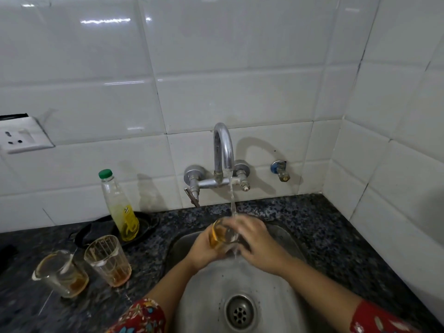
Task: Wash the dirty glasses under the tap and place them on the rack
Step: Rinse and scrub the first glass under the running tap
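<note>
A glass (222,234) with amber liquid lies tilted over the steel sink (211,284), right under the stream from the chrome tap (223,152). My left hand (201,248) grips it from the left and below. My right hand (257,241) wraps around its right side, and water runs over both. Two more dirty glasses (108,259) (61,272) with brown residue stand upright on the dark granite counter (324,236) to the left of the sink. No rack shows in this view.
A clear bottle with yellow liquid and a green cap (119,205) stands on a black tray (96,230) behind the glasses. A wall socket (21,137) sits far left, a small valve (281,170) right of the tap. The sink drain (240,313) lies near the bottom.
</note>
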Available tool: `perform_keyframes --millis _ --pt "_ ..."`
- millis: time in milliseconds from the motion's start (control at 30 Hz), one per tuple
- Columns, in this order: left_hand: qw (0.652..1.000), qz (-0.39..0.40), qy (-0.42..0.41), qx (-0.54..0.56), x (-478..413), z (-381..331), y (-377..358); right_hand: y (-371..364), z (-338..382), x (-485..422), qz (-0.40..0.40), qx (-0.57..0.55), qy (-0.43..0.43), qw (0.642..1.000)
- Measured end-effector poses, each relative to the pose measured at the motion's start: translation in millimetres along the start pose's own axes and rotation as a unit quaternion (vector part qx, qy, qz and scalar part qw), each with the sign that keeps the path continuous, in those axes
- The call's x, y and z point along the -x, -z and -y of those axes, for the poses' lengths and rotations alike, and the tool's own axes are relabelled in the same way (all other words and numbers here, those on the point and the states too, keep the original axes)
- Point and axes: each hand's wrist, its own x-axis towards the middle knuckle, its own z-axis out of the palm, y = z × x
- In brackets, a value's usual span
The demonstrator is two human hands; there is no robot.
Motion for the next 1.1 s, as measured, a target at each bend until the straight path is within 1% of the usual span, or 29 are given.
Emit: perform_keyframes --millis 33,67,100,133,167,200,267,300,333,367,400,433,467,500,533,567,633,667,700,733,767,833,867,900,967,1000,1033,1067,1100 --pt "1.000 0.002 0.001 -0.028 -1 2 1 4 -4 -1 0.053 0.097 0.071 0.991" --pt "0.998 0.008 0.001 -0.056 -2 3 2 8 -7 -5 0.118 0.188 0.131 0.966" --pt "0.996 0.016 0.000 -0.087 -3 3 1 11 -10 -10 0.174 0.265 0.159 0.935" --pt "0.994 0.022 -0.001 -0.105 -4 2 -2 13 -10 -15 0.215 0.316 0.161 0.910" --pt "0.993 0.016 0.001 -0.115 -3 -1 -5 13 -5 -21 0.239 0.339 0.129 0.901" --pt "0.993 0.002 0.001 -0.117 -2 -4 -10 11 5 -26 0.256 0.325 0.059 0.908" --pt "0.993 -0.030 -0.007 -0.112 0 -10 -19 -1 23 -31 0.268 0.211 -0.102 0.934" --pt "0.993 -0.043 -0.017 -0.106 2 -13 -22 -6 27 -34 0.276 0.170 -0.131 0.937" --pt "0.994 -0.050 -0.026 -0.093 3 -14 -22 -5 31 -36 0.275 0.154 -0.128 0.940" --pt "0.996 -0.043 -0.024 -0.076 4 -17 -19 2 28 -37 0.277 0.180 -0.093 0.939" --pt "0.998 -0.016 -0.018 -0.065 4 -19 -14 10 23 -38 0.269 0.232 -0.031 0.934" --pt "0.997 0.021 -0.012 -0.067 1 -19 -9 16 15 -38 0.264 0.294 0.050 0.918" --pt "0.994 0.055 -0.007 -0.096 -2 -19 -4 22 9 -38 0.259 0.342 0.119 0.895" --pt "0.988 0.076 -0.009 -0.135 -4 -20 -3 24 7 -39 0.267 0.355 0.143 0.885" --pt "0.984 0.075 -0.008 -0.161 -5 -21 -4 22 9 -40 0.286 0.347 0.127 0.884" --pt "0.984 0.052 -0.012 -0.168 -5 -21 -8 20 14 -42 0.298 0.315 0.086 0.897" --pt "0.990 -0.023 -0.010 -0.139 -1 -25 -21 17 21 -47 0.342 0.244 -0.016 0.908" --pt "0.992 -0.050 -0.012 -0.119 0 -25 -25 16 20 -48 0.347 0.224 -0.028 0.910" --pt "0.993 -0.053 -0.019 -0.105 -1 -25 -27 16 17 -48 0.347 0.223 -0.022 0.911" --pt "0.994 -0.039 -0.025 -0.099 0 -28 -28 20 16 -47 0.345 0.246 -0.003 0.906" --pt "0.994 -0.021 -0.031 -0.106 0 -28 -25 24 15 -46 0.343 0.285 0.031 0.895" --pt "0.993 0.004 -0.040 -0.112 0 -32 -20 30 12 -42 0.309 0.360 0.152 0.867" --pt "0.993 0.003 -0.052 -0.109 1 -35 -18 33 12 -41 0.296 0.375 0.172 0.862" --pt "0.993 -0.007 -0.072 -0.097 2 -37 -19 34 15 -42 0.287 0.379 0.153 0.866" --pt "0.990 -0.069 -0.084 -0.089 3 -39 -27 26 28 -46 0.299 0.353 0.026 0.886" --pt "0.985 -0.118 -0.080 -0.095 4 -41 -33 23 35 -48 0.314 0.316 -0.049 0.894" --pt "0.981 -0.150 -0.075 -0.101 4 -39 -35 19 37 -51 0.305 0.277 -0.095 0.906" --pt "0.979 -0.167 -0.071 -0.090 4 -38 -37 20 38 -54 0.298 0.254 -0.103 0.914" --pt "0.981 -0.160 -0.071 -0.088 3 -35 -35 27 36 -53 0.314 0.275 -0.063 0.906"
